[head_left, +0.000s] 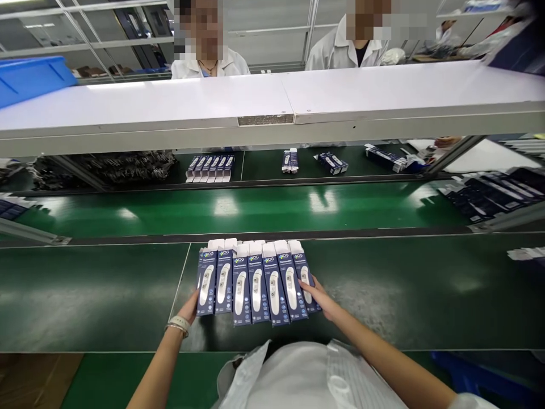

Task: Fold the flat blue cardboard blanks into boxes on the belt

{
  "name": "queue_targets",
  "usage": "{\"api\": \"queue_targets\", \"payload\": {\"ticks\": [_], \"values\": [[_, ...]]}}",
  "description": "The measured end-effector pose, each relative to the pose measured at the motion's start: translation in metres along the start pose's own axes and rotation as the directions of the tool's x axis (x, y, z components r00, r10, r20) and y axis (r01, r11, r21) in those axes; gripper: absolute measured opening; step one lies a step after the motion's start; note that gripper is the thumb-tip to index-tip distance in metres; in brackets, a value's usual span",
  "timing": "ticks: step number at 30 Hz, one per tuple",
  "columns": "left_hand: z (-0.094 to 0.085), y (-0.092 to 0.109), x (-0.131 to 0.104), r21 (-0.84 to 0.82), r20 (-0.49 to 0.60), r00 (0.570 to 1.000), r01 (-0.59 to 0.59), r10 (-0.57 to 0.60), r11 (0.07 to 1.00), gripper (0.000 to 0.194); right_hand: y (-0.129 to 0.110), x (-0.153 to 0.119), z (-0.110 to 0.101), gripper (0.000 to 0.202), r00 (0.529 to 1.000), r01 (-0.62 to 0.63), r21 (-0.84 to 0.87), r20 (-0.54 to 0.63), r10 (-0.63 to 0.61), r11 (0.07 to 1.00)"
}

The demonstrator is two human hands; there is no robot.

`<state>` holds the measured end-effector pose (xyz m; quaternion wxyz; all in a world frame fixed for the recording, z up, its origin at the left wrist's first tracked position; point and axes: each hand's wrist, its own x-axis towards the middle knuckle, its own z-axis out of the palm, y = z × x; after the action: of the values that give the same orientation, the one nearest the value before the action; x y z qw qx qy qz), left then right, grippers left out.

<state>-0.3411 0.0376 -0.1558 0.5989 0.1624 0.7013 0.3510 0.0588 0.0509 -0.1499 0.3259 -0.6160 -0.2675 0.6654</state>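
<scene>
Several dark blue and white thermometer boxes stand side by side in an uneven row over the front of the green bench, with their white top flaps up. My left hand presses against the left end of the row; its fingers are mostly hidden beside the outermost box. At the other end, my right hand grips the last box, the thumb lying across its printed front. The row is squeezed between both hands. Whether its lower ends touch the bench, I cannot tell.
A green conveyor belt runs behind the bench, under a white shelf with a blue bin. More boxes lie on the far bench. Stacked flat cartons are at right. Two people in white coats face me.
</scene>
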Motion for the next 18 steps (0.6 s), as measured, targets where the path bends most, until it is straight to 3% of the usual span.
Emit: {"api": "queue_targets", "payload": {"ticks": [4,9,13,18], "values": [[0.012,-0.014,-0.002,-0.020,0.073,0.994,-0.076,0.078,0.997,0.046,0.004,-0.007,-0.018,0.064,0.999,-0.005,-0.009,-0.038,0.005,1.000],[0.029,-0.016,0.005,-0.033,0.092,0.991,-0.091,0.094,0.995,0.057,-0.004,-0.010,-0.034,0.068,0.998,-0.010,0.015,-0.065,0.011,1.000],[0.047,-0.006,0.019,-0.049,0.108,0.987,-0.117,0.121,0.992,0.059,-0.023,-0.002,-0.046,0.069,0.998,0.015,0.027,-0.063,-0.013,1.000],[0.074,0.021,0.043,-0.064,0.133,0.973,-0.179,0.186,0.982,0.059,-0.055,0.025,-0.059,0.067,0.998,0.020,0.014,-0.054,-0.019,1.000]]}}
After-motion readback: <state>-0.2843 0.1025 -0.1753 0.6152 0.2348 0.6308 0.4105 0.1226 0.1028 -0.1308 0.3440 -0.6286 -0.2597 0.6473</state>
